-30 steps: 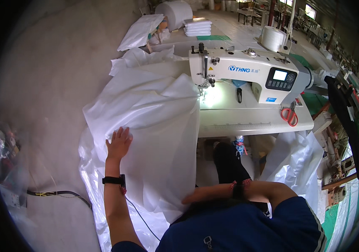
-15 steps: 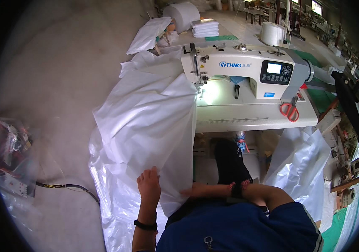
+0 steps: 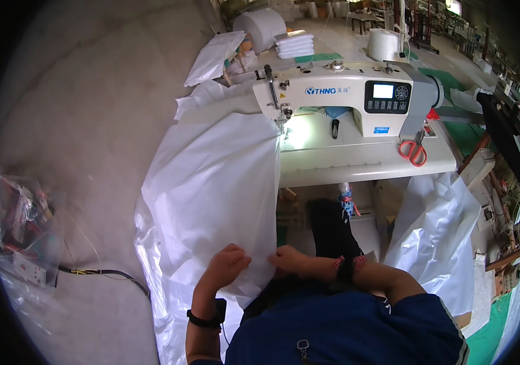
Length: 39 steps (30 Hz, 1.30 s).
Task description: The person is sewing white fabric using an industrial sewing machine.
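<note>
A wide white sheet (image 3: 211,176), thin and creased, runs from under the sewing machine's needle end down to my lap. My left hand (image 3: 229,266) lies on the lower part of this sheet, its fingers curled together on the material. At the sheet's right edge, my right hand (image 3: 290,260) pinches the border between thumb and fingers. The white sewing machine (image 3: 333,91) stands beyond my hands, its lamp lighting the bed near the needle. Red-handled scissors (image 3: 413,152) rest on the machine table at the right.
A small black tool (image 3: 335,128) lies on the machine bed. More shiny white sheeting (image 3: 433,237) hangs at the right. A clear bag of parts (image 3: 25,225) and a black cable (image 3: 105,271) are at the left. Folded white stacks (image 3: 293,45) and big rolls (image 3: 260,28) sit behind.
My left hand has moved slightly right, its fingers curling in. My right hand has come up to the sheet's edge. The sheet's upper folds have been pulled smoother and the view has shifted a little.
</note>
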{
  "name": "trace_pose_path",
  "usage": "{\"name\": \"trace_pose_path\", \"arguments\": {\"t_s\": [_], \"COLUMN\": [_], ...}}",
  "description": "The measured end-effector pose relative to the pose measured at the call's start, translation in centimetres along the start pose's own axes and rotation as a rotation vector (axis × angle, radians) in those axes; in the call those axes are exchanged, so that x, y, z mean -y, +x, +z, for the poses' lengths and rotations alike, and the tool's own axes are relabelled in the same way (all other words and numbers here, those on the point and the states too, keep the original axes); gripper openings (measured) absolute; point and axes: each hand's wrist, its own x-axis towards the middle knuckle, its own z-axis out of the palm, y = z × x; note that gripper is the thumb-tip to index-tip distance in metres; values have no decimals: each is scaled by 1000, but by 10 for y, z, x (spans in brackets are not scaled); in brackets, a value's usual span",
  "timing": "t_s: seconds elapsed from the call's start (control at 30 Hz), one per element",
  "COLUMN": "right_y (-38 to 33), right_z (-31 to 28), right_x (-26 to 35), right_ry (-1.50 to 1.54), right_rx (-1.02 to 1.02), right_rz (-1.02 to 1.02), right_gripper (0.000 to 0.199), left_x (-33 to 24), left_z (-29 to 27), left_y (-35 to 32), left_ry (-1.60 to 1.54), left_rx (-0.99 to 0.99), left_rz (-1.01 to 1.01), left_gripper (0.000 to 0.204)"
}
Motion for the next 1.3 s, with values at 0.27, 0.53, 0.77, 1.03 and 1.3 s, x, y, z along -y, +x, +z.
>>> {"name": "trace_pose_path", "arguments": {"t_s": [0.27, 0.53, 0.77, 1.03, 1.3], "right_y": [-1, 47, 22, -14, 22], "right_z": [-25, 8, 28, 5, -27], "right_x": [48, 39, 10, 19, -10], "right_ry": [-71, 510, -353, -649, -216], "right_rx": [-119, 128, 116, 128, -304], "right_rz": [-128, -97, -562, -495, -314], "right_gripper": [39, 26, 26, 31, 43], "left_x": [-9, -30, 13, 2, 10], "left_z": [-31, -45, -17, 57, 65], "left_y": [-15, 2, 22, 61, 51], "left_ry": [-11, 338, -387, -65, -414], "left_rx": [-303, -103, 232, -185, -300], "left_rz": [41, 337, -237, -132, -179], "left_gripper": [15, 9, 11, 27, 29]}}
